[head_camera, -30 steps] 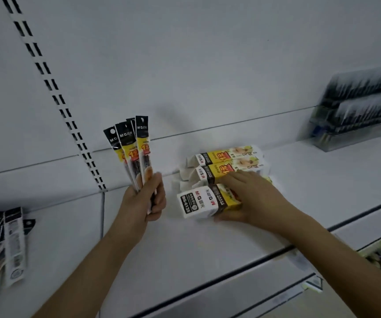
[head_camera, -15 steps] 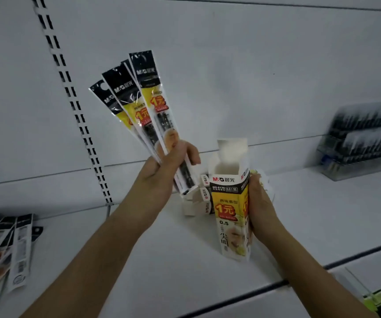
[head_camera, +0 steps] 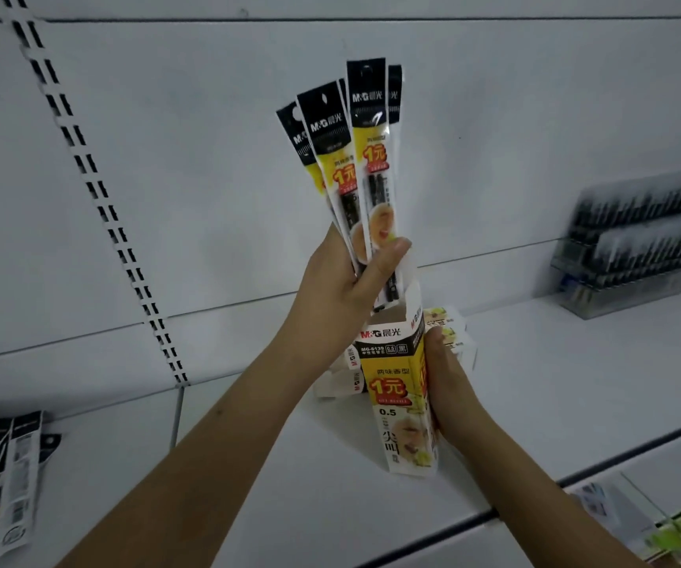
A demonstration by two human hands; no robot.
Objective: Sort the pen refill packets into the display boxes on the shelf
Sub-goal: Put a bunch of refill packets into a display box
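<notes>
My left hand (head_camera: 347, 280) grips a fanned bunch of several black-and-yellow pen refill packets (head_camera: 365, 157), held upright. Their lower ends sit at the open top of a white-and-yellow display box (head_camera: 396, 387). My right hand (head_camera: 449, 387) holds that box upright from its right side, its base on the white shelf (head_camera: 556, 383). The box's top flap stands open behind the packets. More display boxes (head_camera: 345, 377) lie on the shelf behind the held one, partly hidden.
Loose refill packets (head_camera: 7, 477) lie at the shelf's far left. A clear rack of dark pens (head_camera: 638, 243) stands at the back right. A slotted upright (head_camera: 97, 190) runs down the back wall. Lower shelf items (head_camera: 667, 539) show at bottom right.
My right hand lifted a box off the pile and stood it upright. My left hand swung the packets right, over the box's open top.
</notes>
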